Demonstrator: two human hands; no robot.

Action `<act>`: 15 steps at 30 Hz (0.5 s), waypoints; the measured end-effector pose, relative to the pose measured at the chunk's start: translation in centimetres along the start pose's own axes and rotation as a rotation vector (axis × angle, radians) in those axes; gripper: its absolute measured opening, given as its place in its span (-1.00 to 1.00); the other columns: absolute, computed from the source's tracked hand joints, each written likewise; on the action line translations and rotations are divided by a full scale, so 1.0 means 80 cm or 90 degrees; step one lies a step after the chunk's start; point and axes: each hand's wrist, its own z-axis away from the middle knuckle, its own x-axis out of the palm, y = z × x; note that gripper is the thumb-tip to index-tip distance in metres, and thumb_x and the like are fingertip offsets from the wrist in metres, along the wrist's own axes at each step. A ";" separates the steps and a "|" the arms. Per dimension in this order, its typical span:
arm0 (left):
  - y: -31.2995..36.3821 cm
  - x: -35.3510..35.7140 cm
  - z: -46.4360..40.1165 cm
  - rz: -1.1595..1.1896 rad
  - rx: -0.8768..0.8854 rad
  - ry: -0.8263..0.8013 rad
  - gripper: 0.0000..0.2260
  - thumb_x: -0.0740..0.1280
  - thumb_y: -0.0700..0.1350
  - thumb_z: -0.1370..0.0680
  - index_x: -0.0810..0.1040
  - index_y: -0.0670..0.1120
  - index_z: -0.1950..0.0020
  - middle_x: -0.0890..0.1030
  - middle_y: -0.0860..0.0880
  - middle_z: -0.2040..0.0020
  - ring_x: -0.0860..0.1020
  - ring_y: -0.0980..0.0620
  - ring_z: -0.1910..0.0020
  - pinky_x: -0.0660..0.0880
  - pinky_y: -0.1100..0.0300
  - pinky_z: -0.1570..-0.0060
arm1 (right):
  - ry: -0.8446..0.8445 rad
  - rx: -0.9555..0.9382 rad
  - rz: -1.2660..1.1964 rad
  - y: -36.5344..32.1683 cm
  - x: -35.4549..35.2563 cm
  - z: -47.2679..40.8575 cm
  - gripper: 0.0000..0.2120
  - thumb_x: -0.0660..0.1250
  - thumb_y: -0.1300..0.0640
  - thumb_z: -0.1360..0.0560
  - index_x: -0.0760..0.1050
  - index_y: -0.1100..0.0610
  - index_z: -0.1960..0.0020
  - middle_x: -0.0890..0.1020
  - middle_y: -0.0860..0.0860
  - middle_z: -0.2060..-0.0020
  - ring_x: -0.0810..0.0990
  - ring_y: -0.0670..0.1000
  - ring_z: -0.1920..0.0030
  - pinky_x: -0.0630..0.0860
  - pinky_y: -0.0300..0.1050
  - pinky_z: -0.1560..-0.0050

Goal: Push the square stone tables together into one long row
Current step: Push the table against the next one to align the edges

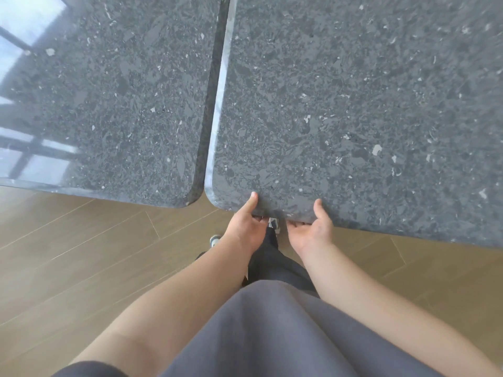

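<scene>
Two dark speckled stone tables fill the upper view. The left table (109,104) and the right table (353,104) lie side by side, their facing edges almost touching with a thin dark gap between them. My left hand (246,227) grips the right table's near edge close to its rounded corner, thumb on top and fingers curled underneath. My right hand (313,229) grips the same edge just to the right, thumb up on the stone and fingers under the slab.
Wooden plank floor (81,254) lies below the tables' near edges. My legs and shoes (215,240) stand beneath my hands. Window light reflects off the left table's far left side.
</scene>
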 end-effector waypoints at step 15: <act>-0.026 -0.009 -0.015 -0.058 0.049 -0.018 -0.63 0.46 0.05 -0.56 0.58 -0.14 -0.26 0.73 -0.07 -0.09 0.69 -0.01 -0.07 0.53 0.08 -0.31 | -0.044 -0.020 -0.019 -0.025 -0.018 -0.004 -0.75 0.40 0.20 -0.57 0.54 0.19 -0.23 0.65 0.20 -0.17 0.64 0.21 -0.14 0.58 0.24 -0.18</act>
